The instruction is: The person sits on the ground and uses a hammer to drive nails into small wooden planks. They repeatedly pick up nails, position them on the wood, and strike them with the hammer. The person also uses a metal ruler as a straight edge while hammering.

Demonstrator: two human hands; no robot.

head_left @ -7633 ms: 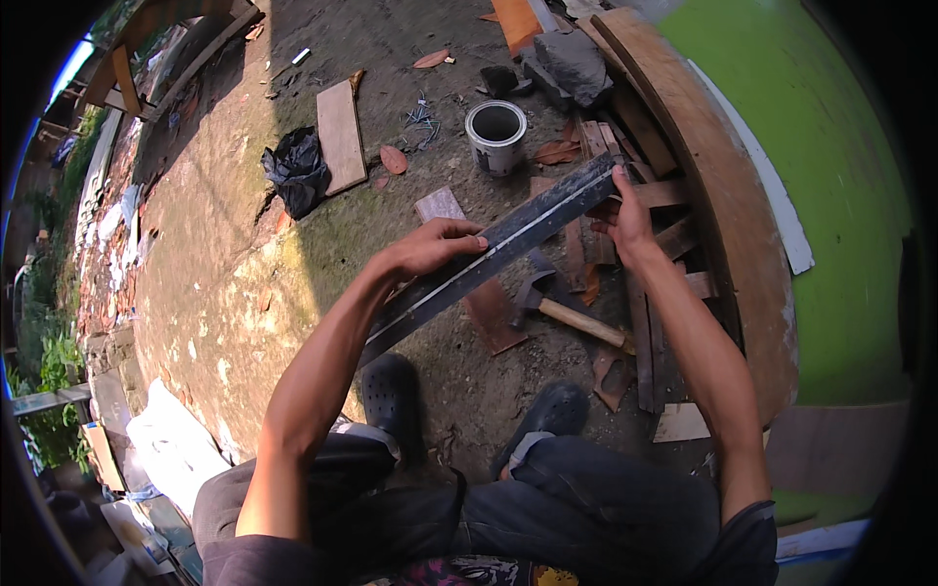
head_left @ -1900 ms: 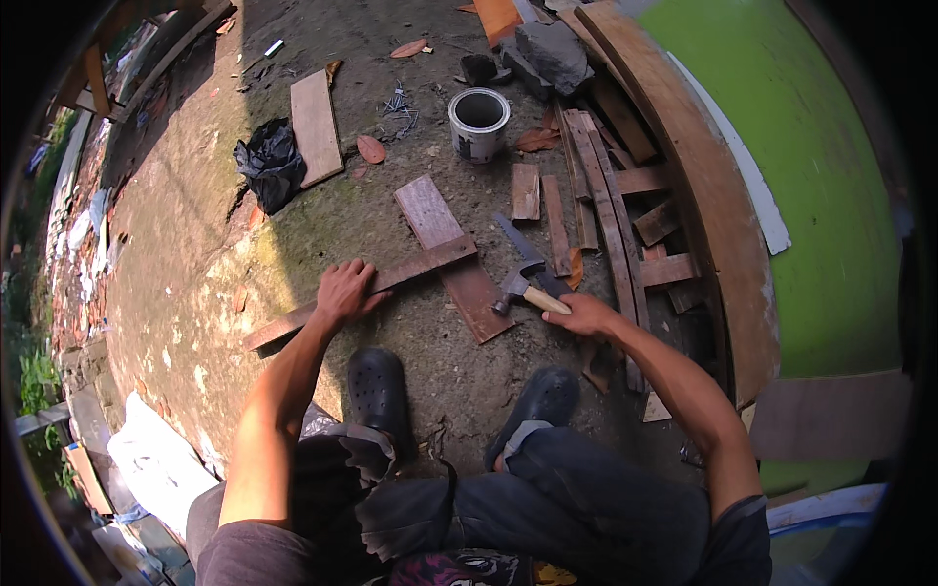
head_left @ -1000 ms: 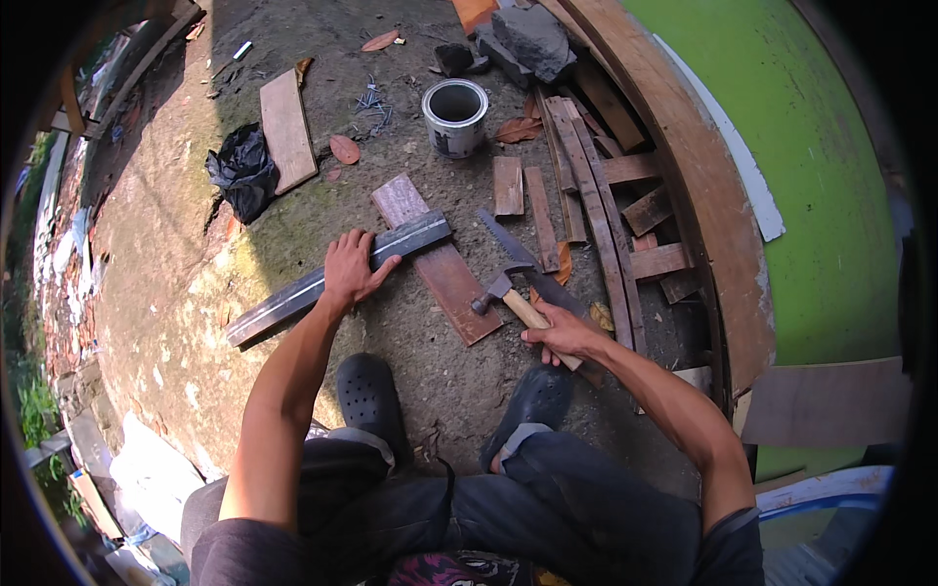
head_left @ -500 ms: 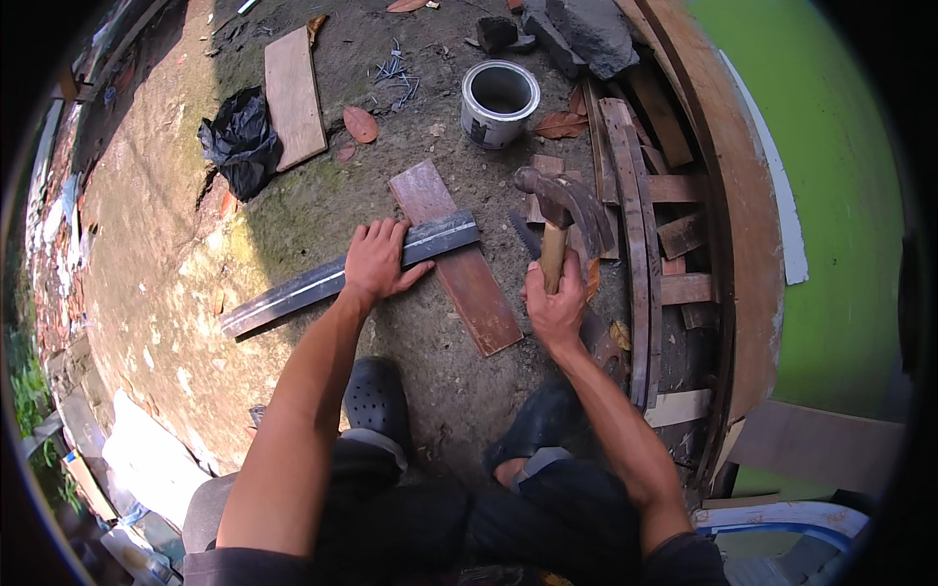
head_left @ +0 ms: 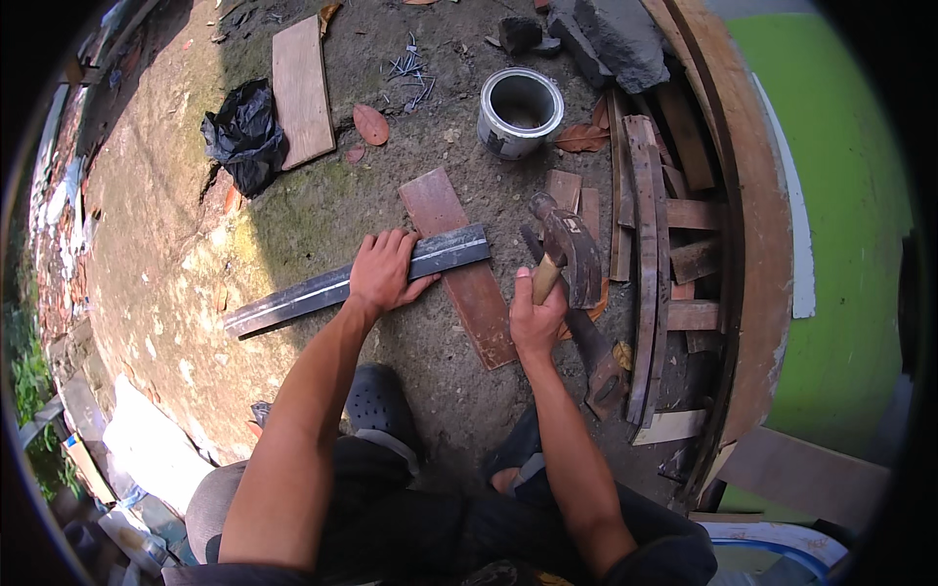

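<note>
A long dark strip of wood [head_left: 293, 301] with a white line along it lies slantwise over a reddish-brown board [head_left: 481, 317] on the ground. My left hand [head_left: 383, 272] is closed over the strip near its right end, thumb on the near edge. My right hand [head_left: 536, 317] is wrapped round the wooden handle of a claw hammer [head_left: 575, 256], raised to the right of the board. No nail shows on the strip. Under the hammer lies a saw-like tool with a brown handle [head_left: 605, 383], partly covered.
Ahead stand an open metal can [head_left: 521, 115] and scattered nails [head_left: 410, 66]. A black plastic bag [head_left: 244, 137] touches a plywood piece [head_left: 304, 93] at the far left. Wooden strips [head_left: 645, 273] and broken stones [head_left: 620, 44] line the right side, beside a green surface [head_left: 831, 195].
The hammer and my right hand have moved down and slightly left, and the hammer head has tilted. My left hand stays on the strip. The whole view has shifted a little.
</note>
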